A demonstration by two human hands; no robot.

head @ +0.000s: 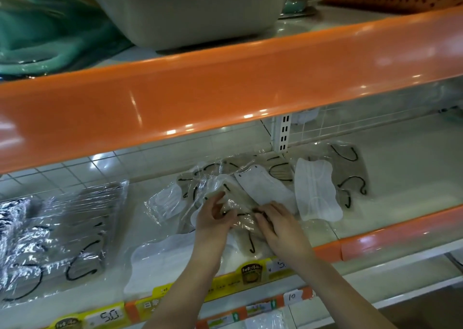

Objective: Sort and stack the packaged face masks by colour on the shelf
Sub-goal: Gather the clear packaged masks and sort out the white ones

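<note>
clear-wrapped beige mask packet [235, 215] (mid-shelf, atop a loose pile) is pinched by both the left hand [215, 218] and the right hand [278, 226], white masks [315, 193] just beside.

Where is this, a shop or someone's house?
Most likely a shop. Price tags run along the front of the shelf, packaged masks lie on it for sale, and a tub sits on another orange-edged shelf above. The left hand and right hand are sorting the masks.
</note>
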